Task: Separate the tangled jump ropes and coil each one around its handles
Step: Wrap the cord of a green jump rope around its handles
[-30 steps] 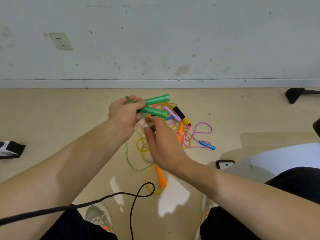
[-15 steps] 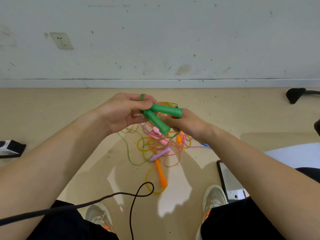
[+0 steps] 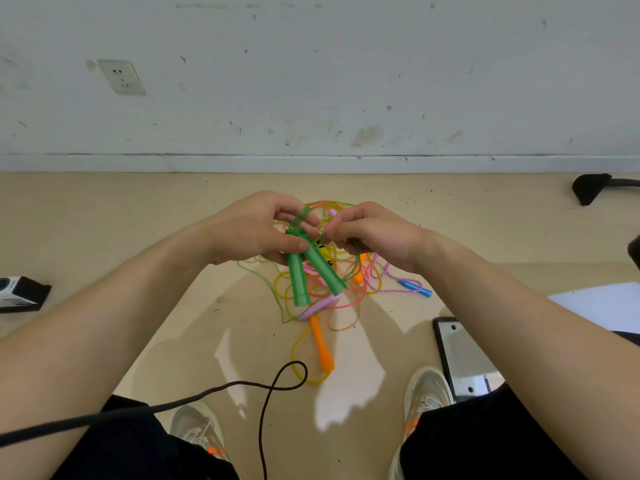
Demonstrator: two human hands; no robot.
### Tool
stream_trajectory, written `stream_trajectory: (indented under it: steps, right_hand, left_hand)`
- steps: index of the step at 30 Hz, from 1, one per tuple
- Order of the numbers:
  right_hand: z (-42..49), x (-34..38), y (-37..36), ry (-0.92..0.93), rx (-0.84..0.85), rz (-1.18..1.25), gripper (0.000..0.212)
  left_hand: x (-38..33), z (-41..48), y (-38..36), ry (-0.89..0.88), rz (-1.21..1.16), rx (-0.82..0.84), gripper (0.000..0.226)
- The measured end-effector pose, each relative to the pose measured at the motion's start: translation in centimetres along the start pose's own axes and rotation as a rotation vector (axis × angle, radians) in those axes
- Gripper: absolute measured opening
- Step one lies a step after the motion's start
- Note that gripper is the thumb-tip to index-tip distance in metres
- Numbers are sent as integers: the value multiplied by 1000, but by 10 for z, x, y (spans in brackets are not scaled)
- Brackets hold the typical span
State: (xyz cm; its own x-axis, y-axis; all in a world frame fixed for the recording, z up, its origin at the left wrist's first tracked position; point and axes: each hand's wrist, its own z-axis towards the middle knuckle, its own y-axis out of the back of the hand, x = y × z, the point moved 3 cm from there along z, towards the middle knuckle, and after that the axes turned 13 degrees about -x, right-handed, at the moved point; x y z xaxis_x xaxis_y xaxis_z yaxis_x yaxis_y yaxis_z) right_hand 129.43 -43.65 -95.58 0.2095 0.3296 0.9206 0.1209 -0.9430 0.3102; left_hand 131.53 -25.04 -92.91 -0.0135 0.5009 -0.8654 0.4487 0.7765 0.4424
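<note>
Green jump rope handles (image 3: pixel 299 282) hang gripped in your left hand (image 3: pixel 252 230); at 3 o'clock, your right hand (image 3: pixel 377 233) pinches the green cord (image 3: pixel 356 266).

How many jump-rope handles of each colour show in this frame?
Green handles: 2
Orange handles: 2
Lilac handles: 2, one only a tip
Blue handle: 1
Total: 7 visible; more may be hidden

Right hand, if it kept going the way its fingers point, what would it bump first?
The right hand points leftward. It would most likely bump the left hand first, right where that grips the green handles. They look nearly touching, though depth is unclear.
</note>
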Motion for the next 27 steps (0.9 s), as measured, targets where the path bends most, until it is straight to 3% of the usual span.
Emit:
stream_trajectory:
  steps: [5, 11, 16, 21, 27]
  right_hand:
    - [-1, 1, 2, 12, -55, 4, 27]
    - [-5, -4, -5, 134, 43, -460, 38]
    - [-4, -6, 0, 177, 85, -625, 35]
    - [-4, -2, 6, 173, 47, -523, 31]
    - [-14, 16, -2, 202, 22, -237, 23]
  left_hand:
    - [-3, 2, 4, -104, 90, -23, 38]
    - [0, 5, 1, -199, 294, -36, 40]
    - [8, 9, 5, -223, 426, -79, 40]
    - [8, 12, 7, -234, 453, -178, 34]
    - [10, 17, 10, -220, 440, -420, 33]
